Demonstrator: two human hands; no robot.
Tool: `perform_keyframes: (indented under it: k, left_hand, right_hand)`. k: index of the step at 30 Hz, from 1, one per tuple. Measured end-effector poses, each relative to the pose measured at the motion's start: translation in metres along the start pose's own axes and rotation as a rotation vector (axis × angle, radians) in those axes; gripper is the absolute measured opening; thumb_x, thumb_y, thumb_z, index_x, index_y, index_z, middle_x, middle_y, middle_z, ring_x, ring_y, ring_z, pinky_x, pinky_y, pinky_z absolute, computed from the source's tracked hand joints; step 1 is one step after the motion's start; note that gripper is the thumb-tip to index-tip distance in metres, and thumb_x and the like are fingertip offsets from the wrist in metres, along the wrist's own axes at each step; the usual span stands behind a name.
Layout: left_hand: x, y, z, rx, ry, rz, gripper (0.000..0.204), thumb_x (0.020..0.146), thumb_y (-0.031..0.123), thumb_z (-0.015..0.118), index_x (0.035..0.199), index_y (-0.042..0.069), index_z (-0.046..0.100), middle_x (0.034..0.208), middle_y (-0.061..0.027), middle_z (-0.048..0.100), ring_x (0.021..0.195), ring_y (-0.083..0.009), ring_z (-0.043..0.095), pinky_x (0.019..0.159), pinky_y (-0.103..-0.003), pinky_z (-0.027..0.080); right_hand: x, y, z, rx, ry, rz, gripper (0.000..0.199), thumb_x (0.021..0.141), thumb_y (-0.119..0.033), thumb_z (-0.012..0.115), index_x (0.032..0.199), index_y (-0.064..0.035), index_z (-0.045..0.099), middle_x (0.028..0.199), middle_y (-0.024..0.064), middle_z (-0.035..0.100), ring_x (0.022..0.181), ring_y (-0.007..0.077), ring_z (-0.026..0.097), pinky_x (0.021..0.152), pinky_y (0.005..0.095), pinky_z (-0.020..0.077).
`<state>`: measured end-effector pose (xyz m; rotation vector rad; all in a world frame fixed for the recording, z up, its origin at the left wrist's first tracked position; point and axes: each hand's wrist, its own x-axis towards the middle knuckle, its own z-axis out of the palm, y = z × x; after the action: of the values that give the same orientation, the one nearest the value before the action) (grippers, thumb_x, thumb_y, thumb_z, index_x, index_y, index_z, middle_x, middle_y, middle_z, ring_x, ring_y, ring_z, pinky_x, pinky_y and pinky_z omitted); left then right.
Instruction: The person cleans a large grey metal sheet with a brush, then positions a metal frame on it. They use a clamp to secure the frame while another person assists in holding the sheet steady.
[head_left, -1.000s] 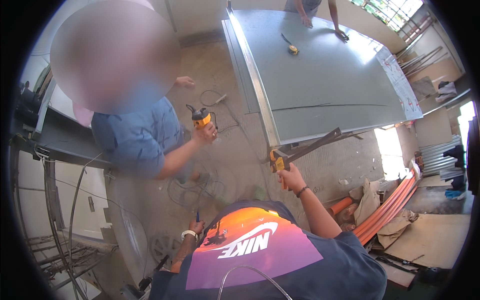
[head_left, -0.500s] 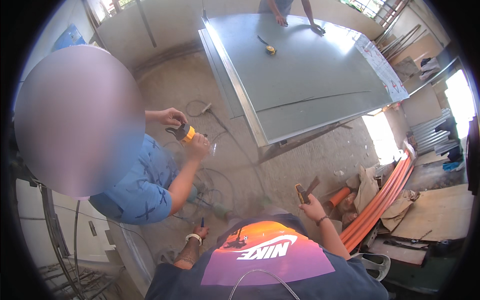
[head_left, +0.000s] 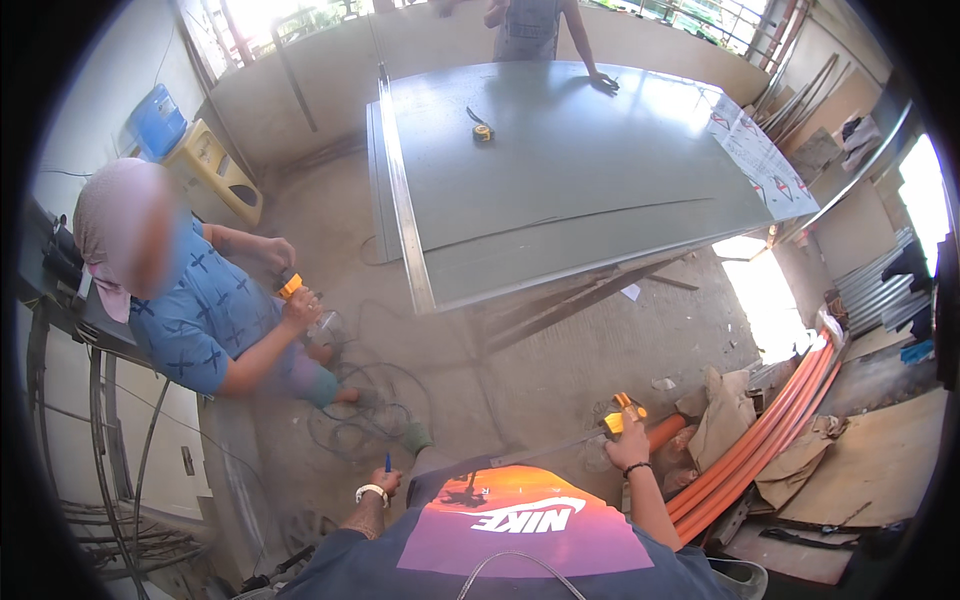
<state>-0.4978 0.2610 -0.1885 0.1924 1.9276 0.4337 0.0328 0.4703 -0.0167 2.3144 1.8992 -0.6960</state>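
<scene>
My left hand point(head_left: 384, 482), low and left of my chest, is closed on a blue pen point(head_left: 388, 462) that points upward. To the right, my right hand point(head_left: 628, 446) grips a yellow tape measure point(head_left: 614, 424); its finer details are blurred. A thin grey strip, which looks like its blade, runs from it toward the left in front of my shirt. Both hands are well short of the large grey sheet point(head_left: 560, 170) on the table ahead. A second yellow tape measure point(head_left: 483, 132) lies on that sheet, beside a long metal straightedge point(head_left: 404, 200) along the left edge.
At left a co-worker in a blue shirt point(head_left: 190, 330) holds a yellow-and-black tool point(head_left: 290, 286). Another person point(head_left: 528, 30) stands behind the table, one hand on the sheet. Cables point(head_left: 370, 400) lie looped on the floor. Orange pipes point(head_left: 750, 450) and cardboard point(head_left: 870, 450) are at right.
My view has lifted and turned. The tape measure in my right hand has tilted, and the grey strip now extends leftward. The far person has raised one hand from the sheet.
</scene>
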Motion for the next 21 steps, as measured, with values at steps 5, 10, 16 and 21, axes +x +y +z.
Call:
perform_keyframes:
  k: [5,10,16,21]
  left_hand:
    - [-0.003,0.01,0.053,0.216,-0.005,0.092,0.031,0.083,0.032,0.073,0.087,0.002,0.071,0.074,-0.0094,0.067,0.063,-0.0205,0.062,0.056,-0.038,0.047]
    - [0.038,0.021,0.07,0.443,-0.097,0.403,0.052,0.078,0.048,0.069,0.082,-0.004,0.071,0.077,-0.0216,0.07,0.072,-0.0316,0.068,0.069,-0.043,0.051]
    - [0.012,0.189,0.146,0.668,-0.178,0.412,0.05,0.078,0.042,0.062,0.092,-0.006,0.067,0.088,-0.0268,0.069,0.083,-0.0347,0.068,0.074,-0.043,0.05]
    - [-0.025,0.324,0.22,0.564,-0.419,0.635,0.035,0.083,0.027,0.058,0.103,-0.001,0.064,0.081,-0.0099,0.065,0.07,-0.0201,0.062,0.066,-0.034,0.05]
  right_hand:
    - [0.018,0.067,-0.005,0.11,0.171,0.078,0.085,0.072,-0.023,0.073,0.149,-0.0154,0.037,0.124,0.0218,0.053,0.113,0.0408,0.058,0.097,0.0492,0.0471]
    - [0.032,0.066,-0.036,0.252,0.222,0.186,0.082,0.073,-0.023,0.072,0.147,-0.0144,0.039,0.123,0.0215,0.053,0.114,0.0413,0.057,0.097,0.0499,0.0469]
    - [0.063,0.087,-0.061,0.431,0.349,0.334,0.091,0.068,-0.019,0.082,0.147,-0.0075,0.039,0.13,0.0251,0.052,0.122,0.0414,0.052,0.105,0.0459,0.0428]
    - [0.105,0.111,-0.09,0.458,0.431,0.373,0.091,0.066,-0.016,0.083,0.147,-0.0058,0.042,0.132,0.0254,0.052,0.123,0.0398,0.051,0.107,0.0441,0.0417]
